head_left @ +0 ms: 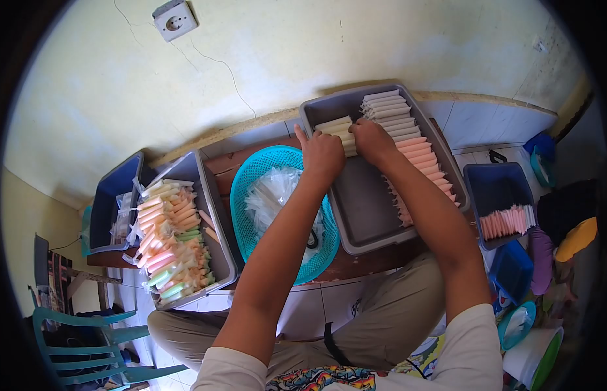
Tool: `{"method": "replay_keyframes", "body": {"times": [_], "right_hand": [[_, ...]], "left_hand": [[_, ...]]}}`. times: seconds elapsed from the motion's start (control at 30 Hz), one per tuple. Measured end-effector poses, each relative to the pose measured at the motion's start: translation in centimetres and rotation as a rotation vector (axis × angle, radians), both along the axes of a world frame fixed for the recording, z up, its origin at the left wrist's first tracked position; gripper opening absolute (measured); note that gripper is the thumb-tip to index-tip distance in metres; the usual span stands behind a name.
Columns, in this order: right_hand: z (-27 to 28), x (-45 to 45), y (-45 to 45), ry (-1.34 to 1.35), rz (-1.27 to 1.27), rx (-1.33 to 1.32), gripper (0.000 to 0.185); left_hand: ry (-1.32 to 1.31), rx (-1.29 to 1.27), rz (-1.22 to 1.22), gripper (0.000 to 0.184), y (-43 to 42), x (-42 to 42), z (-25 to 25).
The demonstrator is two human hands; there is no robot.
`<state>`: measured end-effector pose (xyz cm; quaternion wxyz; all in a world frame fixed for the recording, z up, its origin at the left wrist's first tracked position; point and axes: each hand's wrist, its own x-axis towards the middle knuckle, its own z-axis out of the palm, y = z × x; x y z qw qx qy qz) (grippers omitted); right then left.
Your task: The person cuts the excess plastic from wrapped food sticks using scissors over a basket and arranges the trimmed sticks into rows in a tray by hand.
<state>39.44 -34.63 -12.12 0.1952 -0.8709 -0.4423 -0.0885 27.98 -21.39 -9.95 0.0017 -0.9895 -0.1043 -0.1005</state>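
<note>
Both my hands are over the left side of a grey tray (355, 208) on the bench. My left hand (323, 155) is curled closed with one finger sticking up, at the left ends of a short row of cream ice pops (335, 124). My right hand (375, 140) is closed at the right ends of that row. A cream tube-shaped ice pop (349, 144) spans between my hands; the fingertips themselves are partly hidden. To the right lie neat rows of whitish ice pops (391, 114) and pink ice pops (424, 163).
A turquoise basket (238, 215) holding clear plastic bags stands left of the tray. Further left, a grey bin (222, 260) is heaped with coloured ice pops, beside a dark blue bin (108, 189). Another blue bin (489, 182) with pink ice pops sits at right. Behind is a wall (206, 85).
</note>
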Motion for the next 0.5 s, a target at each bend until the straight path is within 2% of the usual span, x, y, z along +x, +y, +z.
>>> {"method": "replay_keyframes", "body": {"times": [0.27, 0.37, 0.43, 0.5], "right_hand": [[0.7, -0.1, -0.3, -0.016, -0.030, 0.067, 0.021], [0.9, 0.5, -0.2, -0.004, -0.041, 0.221, 0.025], [2.2, 0.0, -0.4, -0.010, -0.022, 0.297, 0.025], [3.9, -0.7, -0.7, -0.025, -0.007, 0.377, 0.025]], "left_hand": [[-0.010, -0.018, 0.008, 0.021, -0.2, -0.1, 0.4], [-0.128, -0.092, 0.014, 0.029, -0.2, -0.7, 0.1], [-0.506, -0.229, -0.100, 0.034, 0.1, -1.3, -0.2], [-0.588, -0.256, -0.100, 0.032, -0.2, -2.0, -0.3]]}}
